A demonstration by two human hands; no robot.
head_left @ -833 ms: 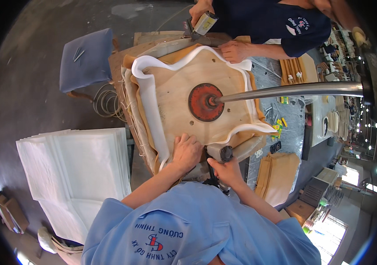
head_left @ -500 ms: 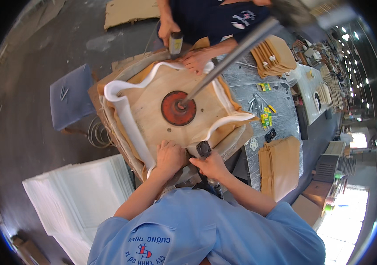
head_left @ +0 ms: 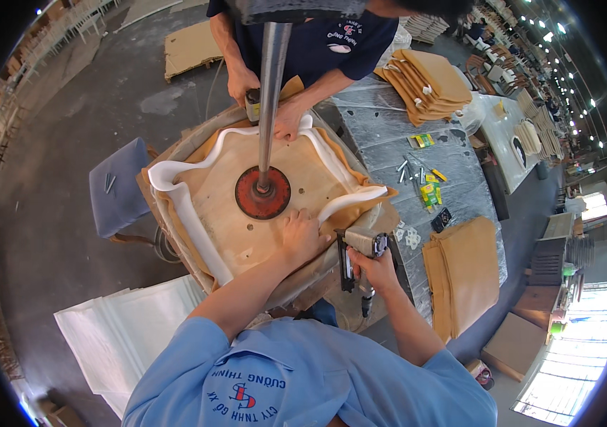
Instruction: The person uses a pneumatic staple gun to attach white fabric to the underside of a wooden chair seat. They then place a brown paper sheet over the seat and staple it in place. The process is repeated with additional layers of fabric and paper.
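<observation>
A pale wooden seat board (head_left: pixel 225 231) lies underside up, with a tan cover (head_left: pixel 371 200) and white foam (head_left: pixel 184 206) standing up around much of its rim. My left hand (head_left: pixel 305 238) is at the near edge, its bent fingers pressing the cover down onto the board; its grip is partly hidden. In my right hand (head_left: pixel 376 269) is a staple gun (head_left: pixel 362 243), held off the near right edge with its nose pointing down. A red disc (head_left: pixel 264 193) on a steel rod (head_left: pixel 270 107) bears on the middle of the board.
Across from me a co-worker's hand (head_left: pixel 243 85) holds another staple gun (head_left: pixel 253 107); their other hand (head_left: pixel 289 119) presses the far rim. Tan covers (head_left: pixel 460 274) and small loose items lie on the right-hand table (head_left: pixel 382 142). At left are a blue padded seat (head_left: pixel 118 188) and white sheets (head_left: pixel 122 320).
My right hand has drawn the staple gun rightward, off the board's edge. My left hand has shifted right along the near edge. The view has also swung, and the rod now looks nearly upright.
</observation>
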